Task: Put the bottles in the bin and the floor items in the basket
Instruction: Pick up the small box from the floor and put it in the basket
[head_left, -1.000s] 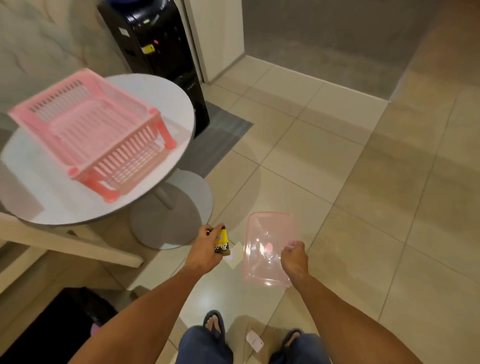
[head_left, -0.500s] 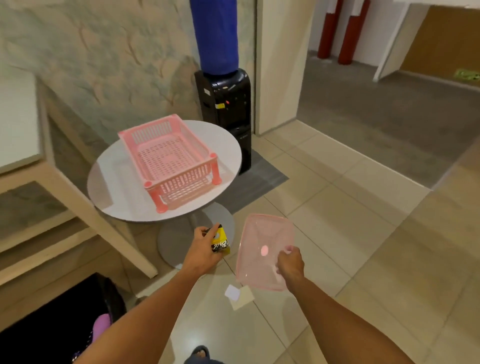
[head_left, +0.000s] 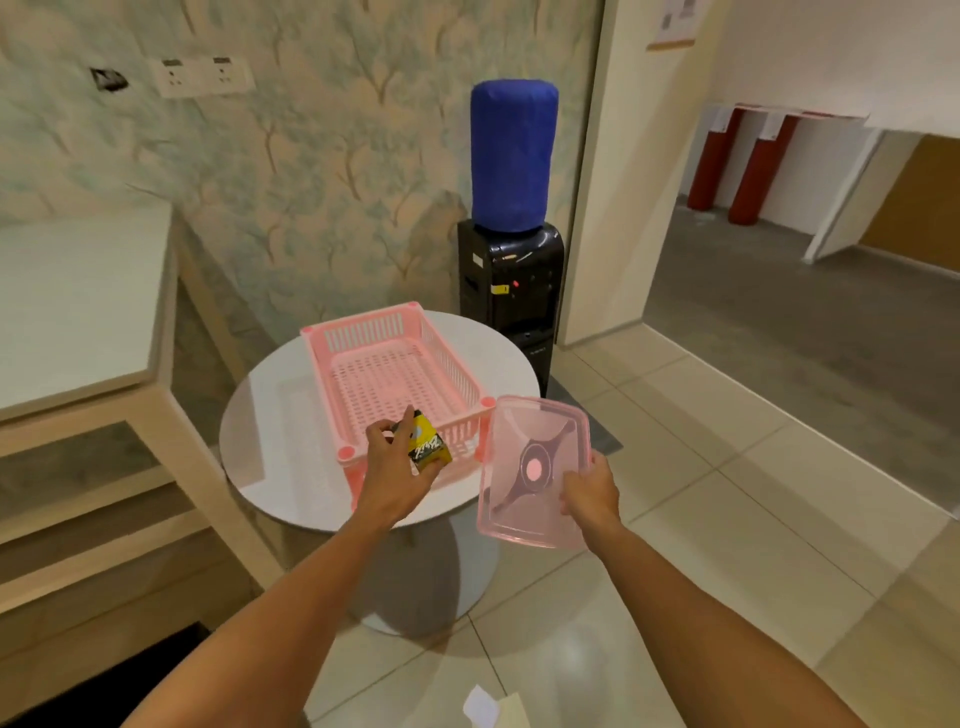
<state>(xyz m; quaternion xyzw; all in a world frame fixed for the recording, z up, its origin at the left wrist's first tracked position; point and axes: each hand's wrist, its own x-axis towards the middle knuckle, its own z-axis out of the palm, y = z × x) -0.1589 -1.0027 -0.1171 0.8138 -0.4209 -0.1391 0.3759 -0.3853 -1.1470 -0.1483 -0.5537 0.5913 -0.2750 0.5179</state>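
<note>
I have my left hand (head_left: 397, 470) clamped on the small yellow box (head_left: 428, 448) and right hand (head_left: 589, 493) gripping the clear lid (head_left: 535, 467), both poised near the pink basket (head_left: 389, 374) on the bench (head_left: 291, 415) for dropping in.

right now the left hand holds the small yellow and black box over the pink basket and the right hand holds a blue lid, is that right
Not quite: the lid in the right hand is translucent pink, not blue, as the head view shows. The rest stands: the left hand holds the small yellow and black box over the near end of the pink basket.
</note>
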